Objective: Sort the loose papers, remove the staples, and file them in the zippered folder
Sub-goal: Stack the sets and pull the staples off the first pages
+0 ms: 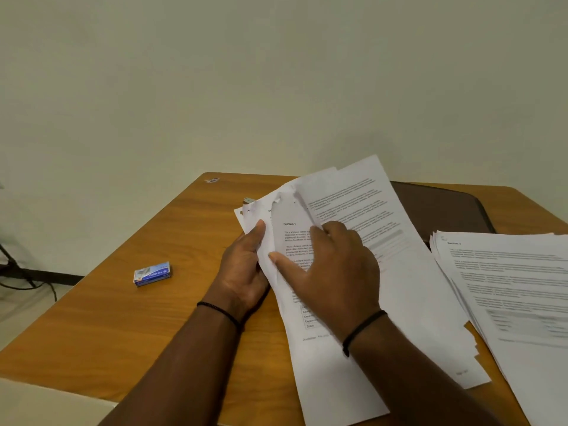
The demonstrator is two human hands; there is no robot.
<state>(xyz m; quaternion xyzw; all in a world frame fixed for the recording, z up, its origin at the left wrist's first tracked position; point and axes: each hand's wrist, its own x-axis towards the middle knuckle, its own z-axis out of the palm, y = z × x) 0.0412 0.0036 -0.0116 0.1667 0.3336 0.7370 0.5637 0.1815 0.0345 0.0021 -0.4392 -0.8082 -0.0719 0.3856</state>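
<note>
Nearest me, both forearms reach up from the bottom edge, each wrist wearing a thin black band, and I see them meet over a set of printed sheets [408, 302] lying slanted on the wooden table [123, 318]. My right hand [332, 272] lies palm down on the top page, thumb stretched out to the left along the text and the fingers bent, pinching up a fold of paper near the heading "Section 1". My left hand [246, 272] sits at the left edge of the same sheets, thumb on top of the page and the fingers curled underneath, so it grips the bundle from the side. The upper left corner of the sheets [285, 195] looks torn and crumpled, just beyond both thumbs. To the right, well apart from the hands, a fanned stack of papers [510, 290] lies on the table and runs out of view. Off to the left rests a small blue box [152, 273], lying flat. Farther back, a dark brown folder [442, 207] lies partly under the sheets, and I cannot tell whether its zipper is closed. Behind the table stands a plain pale wall [246, 72].
</note>
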